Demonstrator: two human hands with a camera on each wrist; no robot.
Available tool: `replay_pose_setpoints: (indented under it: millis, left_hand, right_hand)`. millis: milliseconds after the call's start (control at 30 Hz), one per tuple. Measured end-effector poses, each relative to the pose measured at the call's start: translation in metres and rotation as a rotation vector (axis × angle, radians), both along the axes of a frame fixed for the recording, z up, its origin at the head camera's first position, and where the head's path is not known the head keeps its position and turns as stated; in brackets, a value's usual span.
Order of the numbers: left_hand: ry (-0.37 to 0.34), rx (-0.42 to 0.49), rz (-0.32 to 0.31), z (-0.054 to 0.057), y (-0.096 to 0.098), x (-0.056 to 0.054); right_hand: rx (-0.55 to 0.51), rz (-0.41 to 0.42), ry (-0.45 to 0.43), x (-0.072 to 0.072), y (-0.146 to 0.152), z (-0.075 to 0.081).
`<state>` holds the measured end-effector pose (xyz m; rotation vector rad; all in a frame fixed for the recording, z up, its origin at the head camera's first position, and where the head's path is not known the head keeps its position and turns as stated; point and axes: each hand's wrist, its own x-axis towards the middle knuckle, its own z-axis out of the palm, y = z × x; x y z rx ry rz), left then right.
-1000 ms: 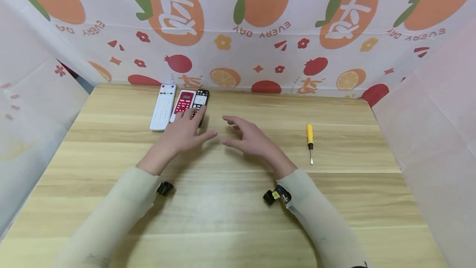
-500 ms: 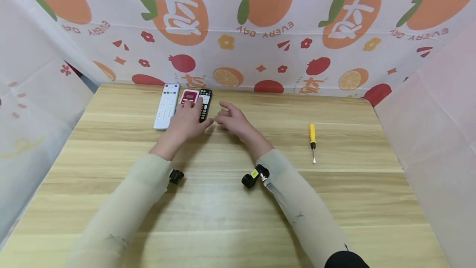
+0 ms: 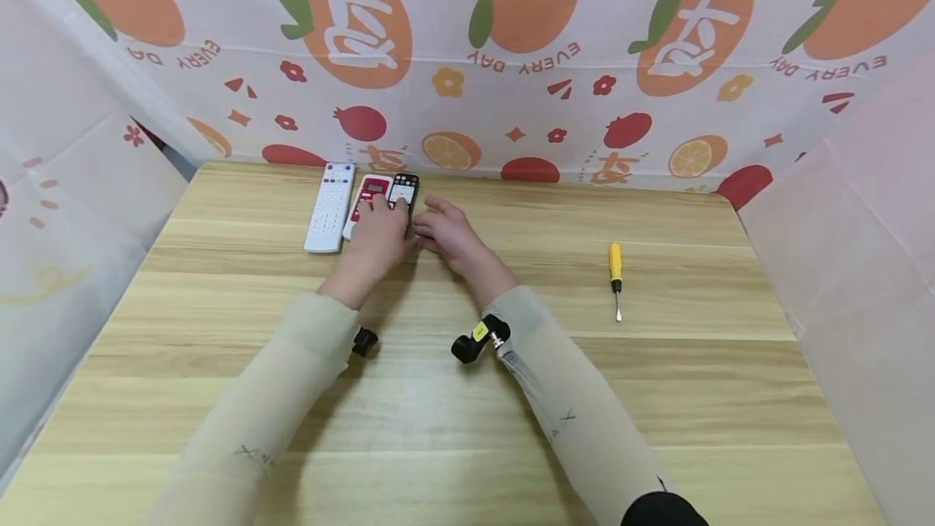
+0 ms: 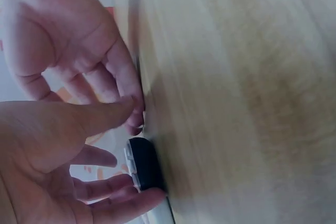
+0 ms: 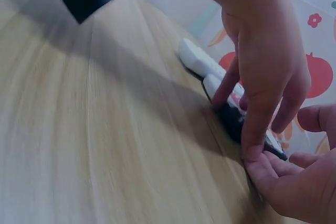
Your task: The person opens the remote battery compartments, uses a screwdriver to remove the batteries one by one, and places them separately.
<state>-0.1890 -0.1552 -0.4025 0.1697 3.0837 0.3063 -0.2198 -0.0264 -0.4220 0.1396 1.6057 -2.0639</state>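
Observation:
A black remote control lies at the back left of the table, right of a red-and-white remote and a white remote. My left hand reaches over the black one, fingers on its face and far edge. In the left wrist view a fingertip touches the side of the black remote, while the thumb stands apart from it, against my right fingers. My right hand is beside the black remote's right edge, fingers loosely bent and holding nothing.
A yellow-handled screwdriver lies at the right of the wooden table. Fruit-printed cloth hangs behind the back edge, and pale cloth lines both sides. Small black wrist cameras hang under both sleeves.
My right hand has moved left and farther in, up to the black remote's right side. My left hand has shifted right over the black remote, its thumb now meeting the right fingers.

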Motion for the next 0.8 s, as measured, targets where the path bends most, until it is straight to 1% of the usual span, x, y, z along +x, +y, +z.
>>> replay_pose_setpoints:
  millis: [133,267,367,433,533,600,667,733,800]
  left_hand:
    - [0.023,0.005,-0.007,-0.001,0.0,0.002]
    - [0.037,0.019,-0.019,-0.002,-0.001,0.003]
    - [0.041,0.048,-0.026,-0.003,-0.001,0.004]
    - [0.05,0.086,-0.035,-0.004,-0.001,0.004]
    - [0.065,0.208,-0.044,-0.006,-0.001,0.003]
    - [0.063,0.327,-0.049,-0.008,0.0,0.002]
    - [0.038,0.465,-0.051,-0.01,0.002,0.002]
    - [-0.009,0.614,-0.042,-0.011,0.006,0.003]
    - [-0.056,0.759,-0.015,-0.01,0.011,0.005]
  right_hand:
    - [-0.053,-0.025,-0.059,0.001,-0.003,0.001]
    - [-0.071,-0.056,-0.09,0.001,-0.003,0.001]
    - [-0.082,-0.069,-0.107,0.002,-0.001,-0.001]
    - [-0.097,-0.073,-0.102,0.002,0.002,-0.002]
    - [-0.123,-0.091,-0.074,0.005,0.009,-0.004]
    - [-0.14,-0.102,-0.052,0.007,0.015,-0.006]
    - [-0.147,-0.113,-0.035,0.01,0.022,-0.007]
    - [-0.144,-0.111,-0.015,0.014,0.031,-0.009]
    - [-0.137,-0.107,0.008,0.018,0.039,-0.01]
